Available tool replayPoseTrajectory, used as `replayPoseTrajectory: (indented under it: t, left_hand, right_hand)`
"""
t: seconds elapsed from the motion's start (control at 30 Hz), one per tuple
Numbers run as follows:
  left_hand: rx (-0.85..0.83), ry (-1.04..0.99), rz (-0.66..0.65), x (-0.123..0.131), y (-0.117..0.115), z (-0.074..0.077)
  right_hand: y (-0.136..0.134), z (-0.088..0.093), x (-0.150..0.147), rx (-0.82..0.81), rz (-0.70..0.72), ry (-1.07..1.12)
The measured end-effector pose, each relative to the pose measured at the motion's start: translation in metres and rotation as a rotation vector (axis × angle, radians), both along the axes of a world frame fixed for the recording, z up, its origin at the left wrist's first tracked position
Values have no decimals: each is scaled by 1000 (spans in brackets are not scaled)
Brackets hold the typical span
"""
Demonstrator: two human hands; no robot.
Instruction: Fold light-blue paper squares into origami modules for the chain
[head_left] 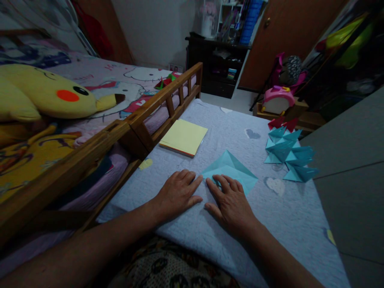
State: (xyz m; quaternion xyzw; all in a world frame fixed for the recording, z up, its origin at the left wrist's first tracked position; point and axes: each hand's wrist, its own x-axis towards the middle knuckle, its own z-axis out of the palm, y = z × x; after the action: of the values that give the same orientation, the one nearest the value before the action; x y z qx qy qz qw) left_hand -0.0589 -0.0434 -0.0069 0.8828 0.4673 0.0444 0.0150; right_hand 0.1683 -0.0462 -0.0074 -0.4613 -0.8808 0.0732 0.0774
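Note:
A sheet of blue origami paper (231,168) with fold creases lies partly folded on the cloth-covered surface. My right hand (231,202) rests on its near part, fingers spread and laid flat, hiding some of the lower edge. My left hand (181,192) lies at the paper's left corner, fingers stretched out, its index fingertip at or beside that corner. Beyond my left hand sits a stack of square paper (184,136), pale yellow on top. Several folded blue paper pieces (289,154) stand at the right, with red folded pieces (283,123) behind them.
Along the left runs a wooden bed rail (168,100), and a yellow plush toy (51,94) lies on the bed behind it. A light cloth with hearts (150,192) covers my work surface. A grey panel (357,172) borders the right side. Farther back stands a dark cabinet (210,68).

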Motion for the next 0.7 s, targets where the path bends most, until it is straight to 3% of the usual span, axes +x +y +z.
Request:
replayPoseTrajectory:
  t: [0.47, 0.7]
  left_hand:
    - [39, -25, 122, 5, -6, 1]
    - [48, -24, -28, 8, -2, 0]
  right_hand:
    - [0, 1, 0, 5, -7, -17]
    - [0, 3, -1, -18, -15, -16]
